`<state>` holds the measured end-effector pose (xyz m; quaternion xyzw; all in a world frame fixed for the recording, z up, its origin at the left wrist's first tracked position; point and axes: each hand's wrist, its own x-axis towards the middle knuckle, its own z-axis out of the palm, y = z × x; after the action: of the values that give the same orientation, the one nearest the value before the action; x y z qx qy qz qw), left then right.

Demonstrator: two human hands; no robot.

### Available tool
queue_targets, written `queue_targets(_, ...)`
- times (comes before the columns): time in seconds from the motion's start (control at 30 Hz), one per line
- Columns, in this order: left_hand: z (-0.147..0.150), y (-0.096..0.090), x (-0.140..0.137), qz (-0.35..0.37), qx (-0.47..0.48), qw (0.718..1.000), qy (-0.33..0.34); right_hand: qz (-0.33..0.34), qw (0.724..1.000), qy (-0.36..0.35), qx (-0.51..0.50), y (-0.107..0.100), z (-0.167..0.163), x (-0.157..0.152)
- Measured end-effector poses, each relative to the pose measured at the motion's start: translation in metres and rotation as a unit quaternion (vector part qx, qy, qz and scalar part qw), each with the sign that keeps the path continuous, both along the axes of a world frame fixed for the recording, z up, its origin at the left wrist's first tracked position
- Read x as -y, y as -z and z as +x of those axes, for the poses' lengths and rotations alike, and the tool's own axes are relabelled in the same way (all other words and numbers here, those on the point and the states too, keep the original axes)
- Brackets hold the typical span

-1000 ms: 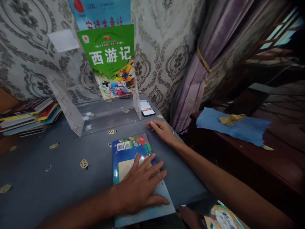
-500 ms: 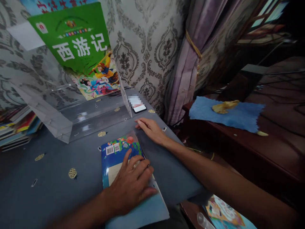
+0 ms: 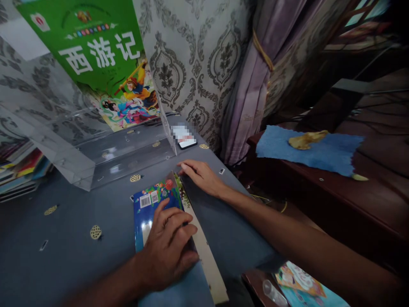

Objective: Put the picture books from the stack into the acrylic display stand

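Observation:
A picture book (image 3: pixel 154 215) with a glossy blue back cover, barcode and colourful fish-like print lies face down on the grey tabletop. My left hand (image 3: pixel 168 241) rests over it with bent fingers curled at the cover's right edge. That edge stands slightly lifted, and a cream page (image 3: pixel 202 246) with a green leafy top shows beneath. My right hand (image 3: pixel 203 177) lies just beyond the book's upper right corner, fingers loosely stretched toward it. Whether its fingertips touch the corner is hard to see.
Behind the book stands a clear acrylic stand (image 3: pixel 76 172) holding a green book (image 3: pixel 96 55). A phone (image 3: pixel 187 140) lies beside it. Stacked books (image 3: pixel 24 168) are at left. Rightward, a dark red table (image 3: pixel 306 183) carries a blue cloth (image 3: pixel 281 147). More printed covers (image 3: pixel 306 281) show below right.
My left hand has shifted left with the cover's right edge, uncovering a strip of the page below. My right hand has moved slightly left toward the book's corner.

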<state>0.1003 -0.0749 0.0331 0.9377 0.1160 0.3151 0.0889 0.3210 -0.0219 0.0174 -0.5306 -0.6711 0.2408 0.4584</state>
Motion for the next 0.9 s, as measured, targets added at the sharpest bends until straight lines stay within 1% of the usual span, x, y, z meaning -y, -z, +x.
queue_targets(0.2, -0.0046, 0.0033, -0.0017, -0.02, 0.024, 1.0, -0.004, 0.007, 1.0, -0.031, 0.001, -0.0017, -0.0024, 0.0034)
queue_targets(0.43, -0.0041, 0.0002, -0.0012, -0.023, 0.018, 1.0, -0.001, -0.004, 1.0, -0.02, 0.018, -0.0023, -0.0009, 0.0028)
queue_targets(0.77, -0.0016, 0.0022, 0.0004, -0.007, 0.005, 1.0, -0.002, -0.038, 0.998, -0.038, -0.035, 0.001, -0.0021, 0.0011)
queue_targets(0.9, 0.0007, 0.0003, 0.0011, 0.005, -0.019, 1.0, 0.005, -0.07, 0.995, -0.052, -0.056, 0.003, -0.0036, 0.0008)
